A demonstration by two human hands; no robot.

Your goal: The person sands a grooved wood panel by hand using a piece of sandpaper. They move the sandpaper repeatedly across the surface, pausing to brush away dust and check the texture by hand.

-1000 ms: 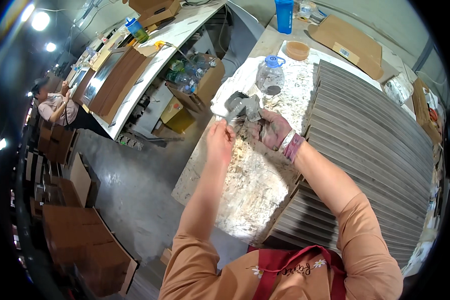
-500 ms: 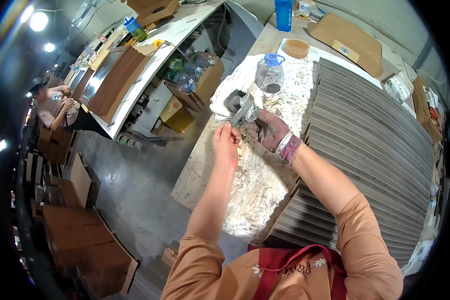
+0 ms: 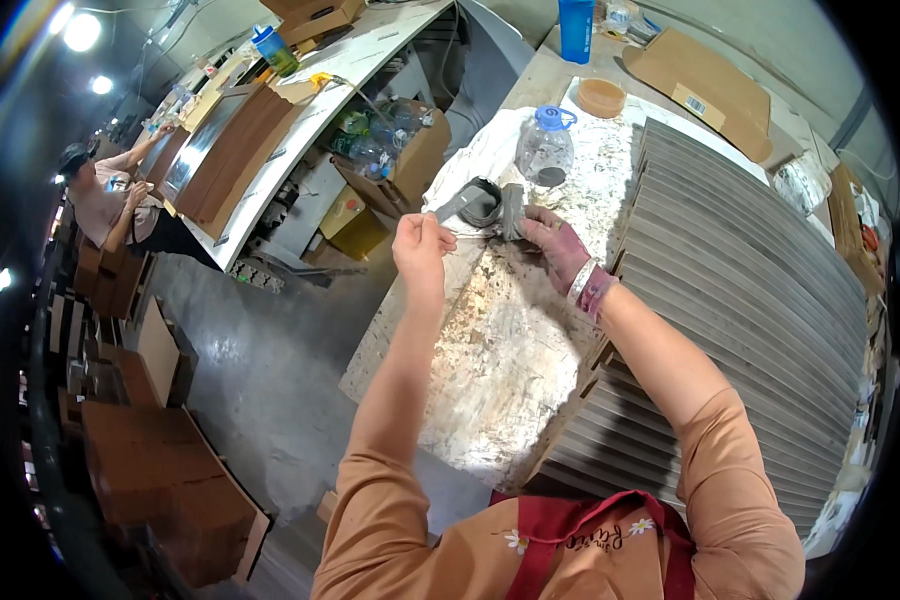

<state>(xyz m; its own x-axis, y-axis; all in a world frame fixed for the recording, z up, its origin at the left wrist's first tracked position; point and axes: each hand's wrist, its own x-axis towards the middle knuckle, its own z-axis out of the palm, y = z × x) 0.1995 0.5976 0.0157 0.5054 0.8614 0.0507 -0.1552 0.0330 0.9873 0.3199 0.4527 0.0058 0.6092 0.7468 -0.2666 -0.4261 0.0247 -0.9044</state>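
My bare left hand (image 3: 423, 248) pinches one end of a flat grey blade, like a putty knife (image 3: 456, 205). Its far end reaches the rim of a small dark round cup (image 3: 484, 207), whose inside is smeared grey. On my right hand (image 3: 560, 250) is a stained purple glove, with a pale band at the wrist. Those fingers grip a grey, smeared lump like a folded rag (image 3: 513, 212), just right of the cup. Past them stands a clear plastic jug (image 3: 545, 150) with a blue top, a little dark matter at its bottom.
A stack of long grey ribbed strips (image 3: 740, 300) fills the right of the stained worktable (image 3: 500, 370). Behind are a round brown tub (image 3: 601, 98), a blue cup (image 3: 575, 30) and flat cardboard (image 3: 705, 95). Far left, a co-worker (image 3: 115, 195) stands at another bench with brown panels (image 3: 235, 160).
My hands have moved apart: the left went left and slightly away with the blade, now at the cup. The right moved slightly right with the grey lump. The co-worker's arm reaches farther out.
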